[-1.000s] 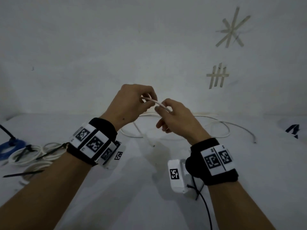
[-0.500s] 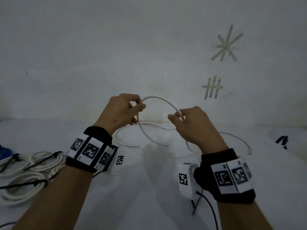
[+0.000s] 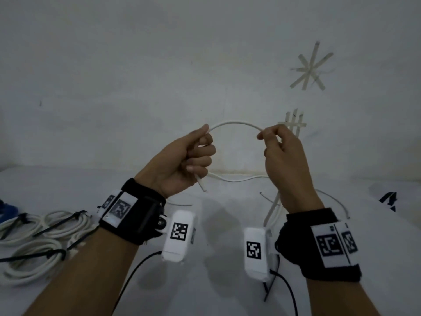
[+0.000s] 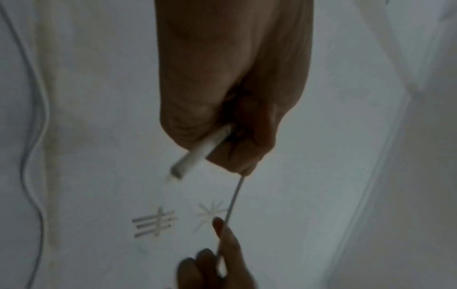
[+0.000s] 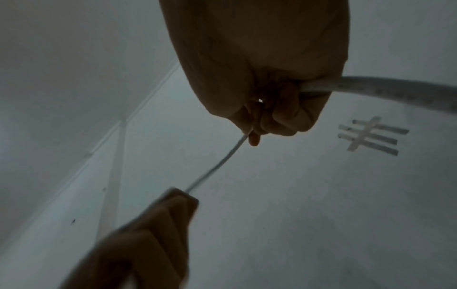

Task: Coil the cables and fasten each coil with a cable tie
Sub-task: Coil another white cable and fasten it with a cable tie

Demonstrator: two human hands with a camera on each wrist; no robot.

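A white cable (image 3: 235,124) arches between my two hands, held up in front of the wall. My left hand (image 3: 193,156) grips it near its cut end (image 3: 202,184), which sticks out below the curled fingers; the left wrist view shows that end (image 4: 197,154) too. My right hand (image 3: 276,144) pinches the cable at the arch's other side, and the rest (image 3: 272,209) hangs down to the white table (image 3: 218,224) and trails off right. In the right wrist view the cable (image 5: 217,166) runs from my right hand (image 5: 262,117) to the left hand (image 5: 158,219).
Several white coils (image 3: 41,238) bound with black cable ties (image 3: 59,224) lie at the left of the table. A blue cable (image 3: 9,208) shows at the far left edge. A black tie (image 3: 270,290) lies under my right wrist. Tape marks (image 3: 293,122) are on the wall.
Both hands have risen and moved apart, drawing the cable into a wider arch between them. The left hand has turned palm inward, with the cable end now pointing down.
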